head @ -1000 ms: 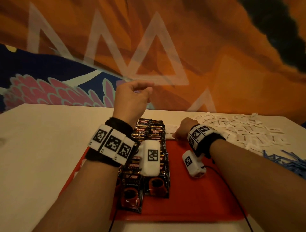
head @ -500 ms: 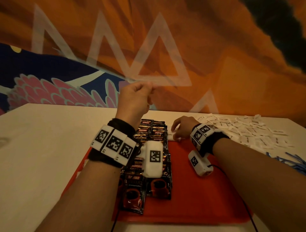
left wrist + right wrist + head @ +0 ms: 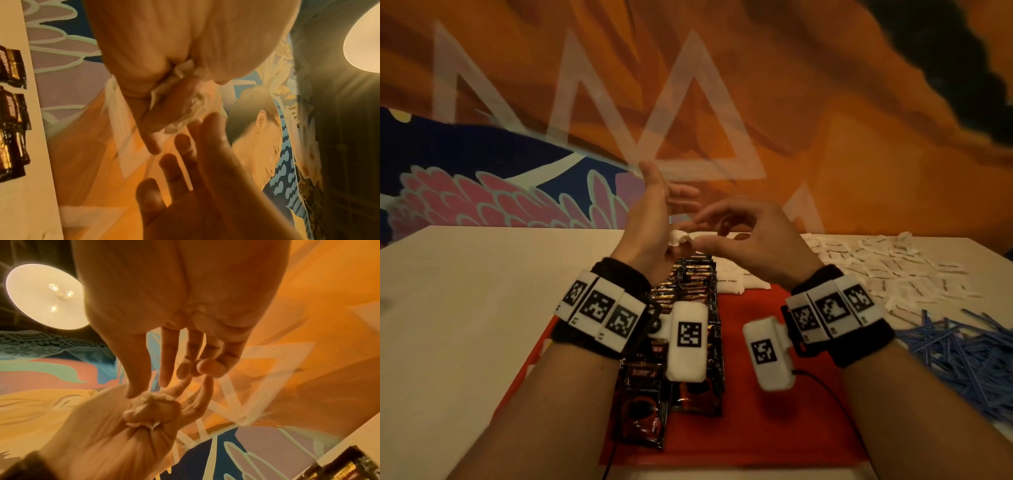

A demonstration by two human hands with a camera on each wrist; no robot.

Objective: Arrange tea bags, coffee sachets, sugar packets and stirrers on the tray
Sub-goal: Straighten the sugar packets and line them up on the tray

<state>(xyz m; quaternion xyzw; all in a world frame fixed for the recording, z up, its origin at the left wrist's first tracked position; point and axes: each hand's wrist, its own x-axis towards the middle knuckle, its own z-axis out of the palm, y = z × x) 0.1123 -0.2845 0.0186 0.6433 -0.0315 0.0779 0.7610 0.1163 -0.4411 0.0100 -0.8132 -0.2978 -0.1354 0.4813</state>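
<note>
held up above the far end of the tray point(image 3: 774, 428), the left hand point(image 3: 650, 222) stands palm-inward with its fingers straight and spread, gripping nothing. between the two hands sits a crumpled white sugar packet point(image 3: 679, 237), its crinkled paper bunched against the left palm, and the right hand point(image 3: 753, 240) has its thumb and fingertips at it; in the left wrist view the packet's wrinkled paper point(image 3: 180, 91) is wedged in the fold of the right hand's point(image 3: 185, 40) curled fingers, so the right hand pinches it. below, on the flat red tray, coffee sachets point(image 3: 688, 342) lie in two overlapping rows, glossy black foil with red and gold print and serrated ends. just right of their far end a few soft white sugar packets point(image 3: 736, 282) rest on the tray's far edge. farther right, on the pale table point(image 3: 465, 308), a loose scatter of small white sachets point(image 3: 893, 270) spreads flat, and nearer, a heap of thin blue stirrers point(image 3: 962, 353) lies crisscrossed.
</note>
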